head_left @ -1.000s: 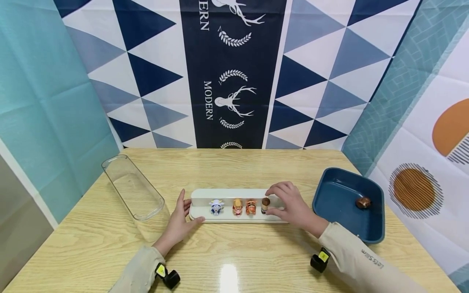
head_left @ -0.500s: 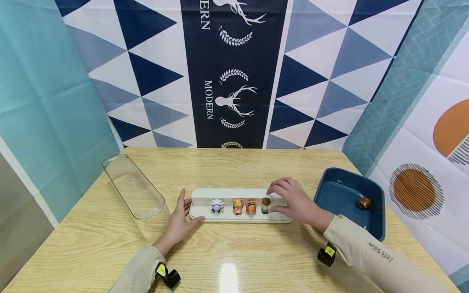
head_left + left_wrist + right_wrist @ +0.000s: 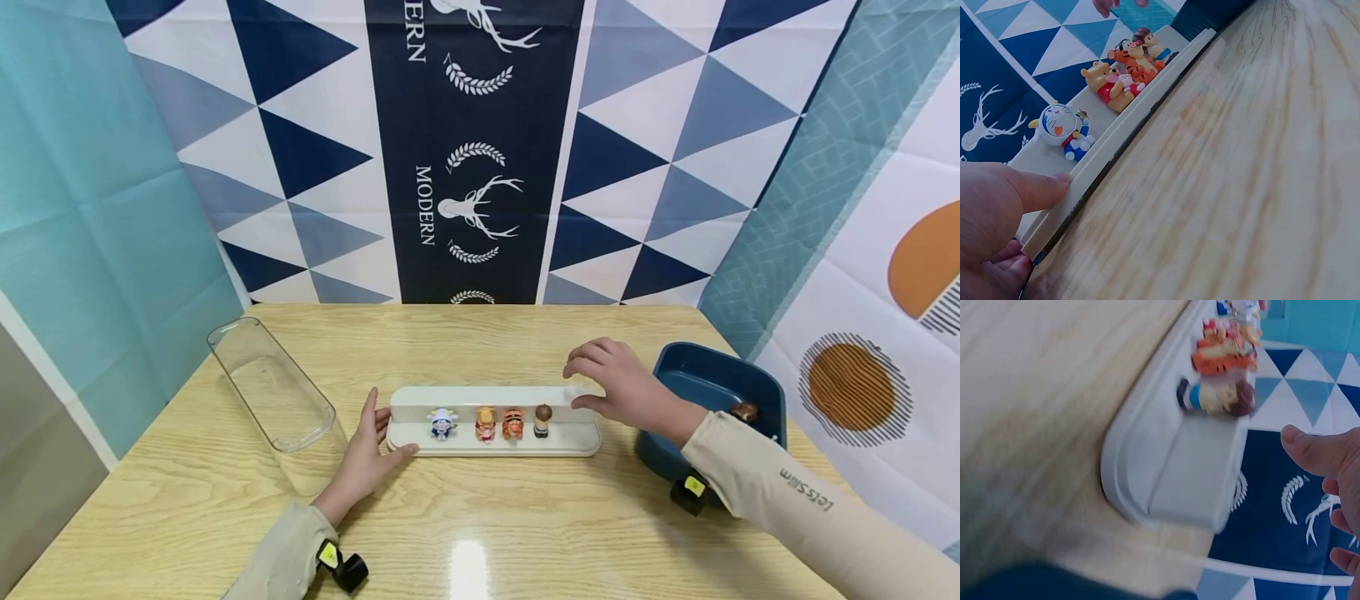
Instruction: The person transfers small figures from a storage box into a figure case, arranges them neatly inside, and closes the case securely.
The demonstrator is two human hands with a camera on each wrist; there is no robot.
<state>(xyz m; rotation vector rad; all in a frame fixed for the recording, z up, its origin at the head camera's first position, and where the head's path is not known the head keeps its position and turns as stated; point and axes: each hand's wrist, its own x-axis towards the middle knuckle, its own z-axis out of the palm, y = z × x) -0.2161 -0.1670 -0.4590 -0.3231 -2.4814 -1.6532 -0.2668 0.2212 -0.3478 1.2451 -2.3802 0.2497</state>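
A white two-step display stand (image 3: 465,450) lies across the middle of the table. On it stand a Doraemon figurine (image 3: 1061,128) in blue and white, a Winnie the Pooh figurine (image 3: 1102,87) holding a small pink one, an orange Tigger figurine (image 3: 513,423), and a brown-haired figurine (image 3: 1216,399) nearest the right end. My left hand (image 3: 363,458) holds the stand's left end, thumb on the front rim and fingers around the end. Apart from the figurines, my right hand (image 3: 622,387) hovers above the stand's right end with loosely bent fingers and nothing in it.
A dark blue bin (image 3: 693,371) stands at the right, partly behind my right forearm, with a shiny brown object (image 3: 744,412) inside. At the left lies a clear plastic cover (image 3: 273,387). Patterned cloths hang behind the wooden table (image 3: 420,533).
My right hand has drawn away from the brown-haired figurine, up and to the right. That figurine stays standing on the stand. My left hand has not moved.
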